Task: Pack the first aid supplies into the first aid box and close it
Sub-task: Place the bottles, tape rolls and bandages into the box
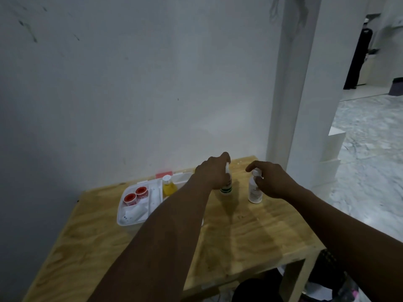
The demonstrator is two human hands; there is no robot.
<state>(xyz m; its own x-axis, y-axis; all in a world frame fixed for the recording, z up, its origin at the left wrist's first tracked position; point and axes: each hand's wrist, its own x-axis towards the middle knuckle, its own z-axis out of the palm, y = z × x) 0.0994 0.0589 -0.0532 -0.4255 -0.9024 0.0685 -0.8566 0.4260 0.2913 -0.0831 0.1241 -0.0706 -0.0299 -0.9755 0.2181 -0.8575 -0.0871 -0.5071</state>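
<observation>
Both hands grip upright bottles: left hand [214, 173] green-label bottle [226, 188], right hand [273, 179] white bottle [254, 191].

I count two red-capped tape rolls [136, 195] in the one open first aid box [122, 222] at lower left of centre, with one yellow bottle [169, 185] there too. Right of it I count two white bottles, one green-labelled [226, 189], one plain [254, 192]. One wooden table [239, 236].
</observation>
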